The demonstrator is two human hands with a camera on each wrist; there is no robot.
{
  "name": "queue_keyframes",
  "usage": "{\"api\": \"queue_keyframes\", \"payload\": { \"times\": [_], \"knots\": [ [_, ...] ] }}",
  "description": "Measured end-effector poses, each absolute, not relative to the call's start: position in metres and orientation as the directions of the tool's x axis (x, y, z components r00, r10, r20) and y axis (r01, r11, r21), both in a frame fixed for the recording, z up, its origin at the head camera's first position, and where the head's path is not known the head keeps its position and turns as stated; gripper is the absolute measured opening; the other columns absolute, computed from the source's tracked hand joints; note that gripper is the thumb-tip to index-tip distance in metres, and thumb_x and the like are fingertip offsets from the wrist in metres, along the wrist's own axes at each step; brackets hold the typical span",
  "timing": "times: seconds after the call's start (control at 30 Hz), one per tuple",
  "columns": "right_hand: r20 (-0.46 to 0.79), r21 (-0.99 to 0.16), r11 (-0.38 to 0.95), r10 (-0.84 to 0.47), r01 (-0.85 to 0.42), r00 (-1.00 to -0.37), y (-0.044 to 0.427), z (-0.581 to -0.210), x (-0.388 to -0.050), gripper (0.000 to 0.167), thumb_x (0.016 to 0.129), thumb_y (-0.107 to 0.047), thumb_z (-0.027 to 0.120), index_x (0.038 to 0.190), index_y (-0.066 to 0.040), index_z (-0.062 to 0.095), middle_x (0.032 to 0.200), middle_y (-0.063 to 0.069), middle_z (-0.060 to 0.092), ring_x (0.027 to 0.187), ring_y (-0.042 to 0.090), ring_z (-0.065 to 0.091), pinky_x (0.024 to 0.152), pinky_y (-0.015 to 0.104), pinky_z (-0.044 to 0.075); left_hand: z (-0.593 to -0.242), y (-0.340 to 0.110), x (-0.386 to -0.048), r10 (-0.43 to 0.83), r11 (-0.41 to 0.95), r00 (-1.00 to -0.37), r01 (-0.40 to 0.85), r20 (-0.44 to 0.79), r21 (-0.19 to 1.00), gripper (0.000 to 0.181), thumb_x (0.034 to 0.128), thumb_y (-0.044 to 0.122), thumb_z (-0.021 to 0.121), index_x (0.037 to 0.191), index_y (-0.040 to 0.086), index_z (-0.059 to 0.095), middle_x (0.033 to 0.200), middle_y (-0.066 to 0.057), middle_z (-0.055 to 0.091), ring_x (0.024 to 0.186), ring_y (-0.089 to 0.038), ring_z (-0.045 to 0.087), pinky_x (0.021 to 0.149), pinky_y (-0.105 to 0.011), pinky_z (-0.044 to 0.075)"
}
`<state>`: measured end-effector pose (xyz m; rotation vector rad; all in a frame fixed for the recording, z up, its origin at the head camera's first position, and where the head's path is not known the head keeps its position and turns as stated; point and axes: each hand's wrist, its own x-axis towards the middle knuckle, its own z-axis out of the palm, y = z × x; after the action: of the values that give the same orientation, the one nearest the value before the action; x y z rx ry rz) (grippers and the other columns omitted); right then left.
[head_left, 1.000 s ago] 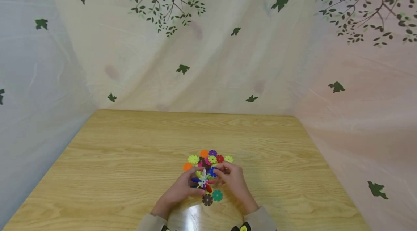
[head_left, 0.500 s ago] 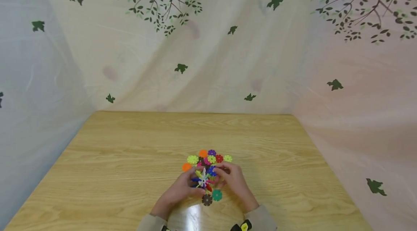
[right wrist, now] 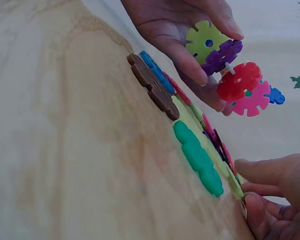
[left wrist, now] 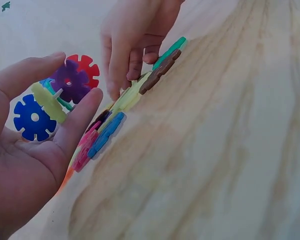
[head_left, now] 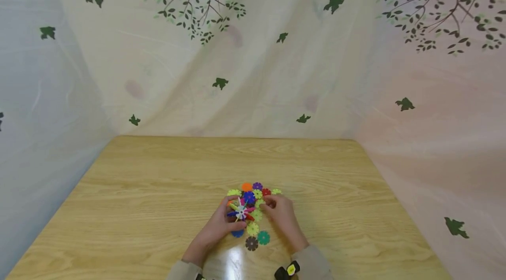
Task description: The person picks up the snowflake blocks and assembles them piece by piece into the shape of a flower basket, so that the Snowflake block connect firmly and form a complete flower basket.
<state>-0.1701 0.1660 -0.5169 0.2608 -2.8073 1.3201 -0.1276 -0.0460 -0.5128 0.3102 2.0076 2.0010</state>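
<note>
My left hand [head_left: 215,227] holds a cluster of joined snowflake discs [head_left: 241,213] between thumb and fingers, raised off the table. Purple, red, pink, blue and yellow-green discs show in it, with a white one at its middle in the head view. A blue disc [right wrist: 276,95] stands at the cluster's far end. My right hand [head_left: 282,218] is low at the right side of the loose discs. Its thumb and index finger are spaced apart at a yellow-green disc [right wrist: 235,185]; whether they touch it is hard to see.
Several loose discs lie flat in a pile, among them an orange disc [head_left: 247,187], a red disc [head_left: 266,192], a brown disc [head_left: 251,243] and a green disc [head_left: 263,237]. They rest on a wooden table [head_left: 158,170]. A printed cloth [head_left: 178,73] hangs behind it.
The right hand has let go of the blue disc it held, which now sits on the cluster. The left hand has drawn the cluster slightly left and away, uncovering yellow-green discs.
</note>
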Motion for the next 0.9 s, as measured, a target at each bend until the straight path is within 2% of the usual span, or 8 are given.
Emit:
{"api": "queue_keyframes", "payload": {
  "times": [0.13, 0.23, 0.33, 0.47, 0.57, 0.73, 0.8, 0.9],
  "knots": [
    [0.121, -0.684, 0.705, -0.144, -0.188, -0.982, 0.158, -0.514, -0.175, 0.021, 0.079, -0.014, 0.078, 0.094, -0.002, 0.071, 0.083, 0.006, 0.065, 0.074, 0.013, 0.055, 0.063, 0.024, 0.049, -0.514, -0.046, -0.130, 0.324, 0.006, -0.944, -0.056, -0.055, 0.998, 0.077, 0.0849, 0.011, 0.073, 0.145, 0.004, 0.025, 0.132, -0.031, 0.048, 0.113, -0.032, 0.058, 0.095, -0.037, 0.053],
    [0.094, -0.705, 0.692, -0.122, -0.152, -0.988, 0.157, -0.515, -0.178, 0.015, 0.081, -0.013, 0.076, 0.091, -0.005, 0.068, 0.083, 0.005, 0.066, 0.073, 0.013, 0.055, 0.063, 0.024, 0.049, -0.515, -0.046, -0.131, 0.308, 0.012, -0.950, -0.054, -0.055, 0.998, 0.076, 0.0848, 0.012, 0.074, 0.144, 0.004, 0.025, 0.133, -0.030, 0.049, 0.113, -0.033, 0.059, 0.095, -0.037, 0.053],
    [0.065, -0.805, 0.585, -0.074, -0.096, -0.995, 0.159, -0.517, -0.180, 0.011, 0.086, -0.012, 0.072, 0.091, -0.005, 0.066, 0.084, 0.007, 0.067, 0.070, 0.010, 0.055, 0.058, 0.021, 0.050, -0.515, -0.046, -0.131, 0.289, 0.028, -0.955, -0.056, -0.061, 0.998, 0.076, 0.0843, 0.013, 0.074, 0.142, 0.005, 0.025, 0.132, -0.030, 0.049, 0.115, -0.034, 0.057, 0.097, -0.041, 0.052],
    [0.029, -0.937, 0.348, -0.015, -0.032, -0.999, 0.160, -0.514, -0.180, 0.015, 0.089, -0.012, 0.069, 0.099, -0.001, 0.067, 0.089, 0.011, 0.070, 0.069, 0.009, 0.060, 0.051, 0.023, 0.056, -0.514, -0.047, -0.131, 0.269, 0.023, -0.960, -0.074, -0.077, 0.997, 0.075, 0.0839, 0.014, 0.074, 0.140, 0.007, 0.025, 0.134, -0.029, 0.045, 0.120, -0.036, 0.054, 0.102, -0.047, 0.049],
    [0.032, -0.970, 0.241, -0.008, -0.033, -0.999, 0.158, -0.509, -0.176, 0.018, 0.090, -0.012, 0.068, 0.102, 0.000, 0.068, 0.091, 0.013, 0.070, 0.071, 0.013, 0.063, 0.052, 0.027, 0.058, -0.516, -0.047, -0.131, 0.253, 0.035, -0.964, -0.071, -0.078, 0.997, 0.073, 0.0837, 0.015, 0.074, 0.139, 0.008, 0.026, 0.133, -0.028, 0.046, 0.119, -0.035, 0.055, 0.102, -0.043, 0.049],
    [0.079, -0.967, 0.239, -0.040, -0.086, -0.996, 0.150, -0.503, -0.168, 0.016, 0.087, -0.011, 0.071, 0.098, 0.001, 0.069, 0.087, 0.014, 0.069, 0.069, 0.014, 0.063, 0.051, 0.028, 0.059, -0.516, -0.045, -0.131, 0.231, 0.033, -0.972, -0.044, -0.051, 0.998, 0.068, 0.0842, 0.012, 0.073, 0.135, 0.006, 0.028, 0.128, -0.027, 0.054, 0.115, -0.033, 0.058, 0.095, -0.031, 0.048],
    [0.100, -0.960, 0.258, -0.062, -0.113, -0.993, 0.149, -0.503, -0.167, 0.015, 0.087, -0.012, 0.072, 0.096, 0.000, 0.069, 0.085, 0.014, 0.069, 0.068, 0.013, 0.063, 0.051, 0.027, 0.058, -0.516, -0.044, -0.131, 0.236, 0.009, -0.971, -0.042, -0.043, 0.999, 0.067, 0.0845, 0.010, 0.073, 0.134, 0.006, 0.028, 0.129, -0.027, 0.054, 0.116, -0.034, 0.057, 0.095, -0.031, 0.049],
    [0.161, -0.938, 0.296, -0.094, -0.182, -0.983, 0.147, -0.503, -0.165, 0.013, 0.086, -0.011, 0.072, 0.090, 0.000, 0.069, 0.081, 0.015, 0.069, 0.067, 0.012, 0.063, 0.050, 0.027, 0.058, -0.517, -0.044, -0.131, 0.251, 0.001, -0.967, -0.030, -0.029, 1.000, 0.068, 0.0850, 0.009, 0.073, 0.135, 0.005, 0.027, 0.129, -0.030, 0.053, 0.118, -0.039, 0.057, 0.096, -0.037, 0.052]
  ]
}}
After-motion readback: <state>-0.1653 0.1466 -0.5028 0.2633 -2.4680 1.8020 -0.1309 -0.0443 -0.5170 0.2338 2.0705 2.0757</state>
